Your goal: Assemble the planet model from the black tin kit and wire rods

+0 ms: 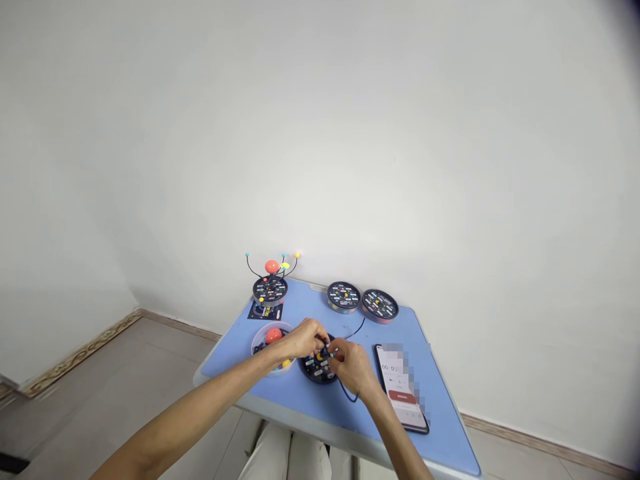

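Note:
My left hand [306,339] and my right hand [349,363] meet above a round black base [319,375] printed with small coloured planets. Fingers of both hands are closed around something small and dark near the middle of the base; its shape is too small to make out. A thin black curved rod [349,395] shows below my right hand, and another black rod [357,328] lies behind it. Beside my left wrist, a clear round bowl [254,331] holds a red ball [273,335], a yellow piece [286,364] and dark parts.
On the blue table [300,407], an assembled planet model [271,291] stands at the back left by a dark printed card [265,311]. Two round discs [343,296], [380,305] sit at the back. A phone [401,390] lies at the right. A wall rises behind.

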Demonstrator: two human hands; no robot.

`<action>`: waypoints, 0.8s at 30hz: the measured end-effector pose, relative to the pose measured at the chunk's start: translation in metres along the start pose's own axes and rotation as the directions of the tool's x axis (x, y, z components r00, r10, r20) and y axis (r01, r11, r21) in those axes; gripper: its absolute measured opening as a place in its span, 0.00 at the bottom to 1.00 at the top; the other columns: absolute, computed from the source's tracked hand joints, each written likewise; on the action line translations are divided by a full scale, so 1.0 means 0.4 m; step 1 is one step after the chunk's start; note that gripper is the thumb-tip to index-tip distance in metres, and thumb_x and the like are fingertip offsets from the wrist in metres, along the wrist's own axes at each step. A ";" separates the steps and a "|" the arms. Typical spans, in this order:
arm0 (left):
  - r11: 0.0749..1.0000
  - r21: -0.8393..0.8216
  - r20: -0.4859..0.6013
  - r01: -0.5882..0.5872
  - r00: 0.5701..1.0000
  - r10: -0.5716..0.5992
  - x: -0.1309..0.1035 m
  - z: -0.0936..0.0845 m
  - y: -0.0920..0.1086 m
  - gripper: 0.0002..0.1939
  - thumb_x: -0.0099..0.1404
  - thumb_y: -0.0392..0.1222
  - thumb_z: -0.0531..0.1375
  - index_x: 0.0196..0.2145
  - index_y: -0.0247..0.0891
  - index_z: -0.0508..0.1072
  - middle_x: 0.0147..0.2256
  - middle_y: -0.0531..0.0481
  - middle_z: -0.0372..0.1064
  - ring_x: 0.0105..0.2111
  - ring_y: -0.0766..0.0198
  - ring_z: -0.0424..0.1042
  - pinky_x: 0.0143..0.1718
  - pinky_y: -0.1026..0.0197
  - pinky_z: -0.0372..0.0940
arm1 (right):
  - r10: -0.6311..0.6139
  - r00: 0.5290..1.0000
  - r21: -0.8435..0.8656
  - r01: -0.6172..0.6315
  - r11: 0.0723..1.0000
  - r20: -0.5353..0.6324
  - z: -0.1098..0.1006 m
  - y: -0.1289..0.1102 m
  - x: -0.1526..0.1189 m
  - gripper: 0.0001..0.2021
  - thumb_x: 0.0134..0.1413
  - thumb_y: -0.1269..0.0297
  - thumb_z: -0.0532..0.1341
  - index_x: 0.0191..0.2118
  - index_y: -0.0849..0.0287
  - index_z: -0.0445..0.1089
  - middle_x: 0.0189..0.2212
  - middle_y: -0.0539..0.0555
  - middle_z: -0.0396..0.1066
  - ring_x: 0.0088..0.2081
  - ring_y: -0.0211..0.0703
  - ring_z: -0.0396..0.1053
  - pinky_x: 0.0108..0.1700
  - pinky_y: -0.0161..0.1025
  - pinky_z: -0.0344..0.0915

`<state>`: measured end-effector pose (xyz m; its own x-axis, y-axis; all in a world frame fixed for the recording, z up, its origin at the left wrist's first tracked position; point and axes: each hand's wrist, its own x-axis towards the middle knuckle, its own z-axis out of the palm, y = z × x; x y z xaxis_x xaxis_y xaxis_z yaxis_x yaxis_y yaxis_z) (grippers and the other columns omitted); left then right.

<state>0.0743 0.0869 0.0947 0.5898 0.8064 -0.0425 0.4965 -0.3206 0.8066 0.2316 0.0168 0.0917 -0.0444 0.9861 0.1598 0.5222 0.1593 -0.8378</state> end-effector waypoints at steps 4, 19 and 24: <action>0.995 0.100 -0.024 -0.007 1.000 0.009 -0.004 0.018 -0.026 0.12 0.47 0.28 0.56 0.26 0.34 0.78 0.20 0.55 0.71 0.25 0.64 0.69 0.25 0.67 0.60 | -0.019 1.000 -0.091 0.018 0.996 -0.017 0.029 0.011 -0.027 0.12 0.36 0.78 0.55 0.24 0.55 0.71 0.13 0.44 0.66 0.17 0.38 0.59 0.24 0.32 0.49; 0.954 0.296 -0.023 0.049 0.999 -0.044 0.039 0.046 -0.048 0.11 0.68 0.45 0.60 0.41 0.33 0.73 0.39 0.49 0.73 0.36 0.61 0.73 0.38 0.55 0.71 | -0.043 0.998 -0.190 0.034 0.981 -0.047 0.033 0.040 0.004 0.10 0.38 0.78 0.56 0.23 0.55 0.71 0.14 0.46 0.66 0.18 0.38 0.59 0.25 0.33 0.48; 0.962 0.268 -0.026 0.047 0.999 -0.041 0.036 0.045 -0.046 0.11 0.68 0.45 0.60 0.41 0.33 0.73 0.39 0.49 0.73 0.35 0.62 0.74 0.37 0.56 0.71 | -0.047 0.999 -0.146 0.044 0.988 -0.015 0.020 0.047 0.008 0.07 0.41 0.73 0.57 0.23 0.55 0.71 0.15 0.45 0.66 0.19 0.39 0.61 0.25 0.33 0.51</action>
<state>0.0851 0.0958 0.0687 0.5519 0.8317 -0.0602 0.6760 -0.4040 0.6163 0.2344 0.0234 0.0723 -0.0562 0.9767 0.2070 0.6386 0.1945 -0.7446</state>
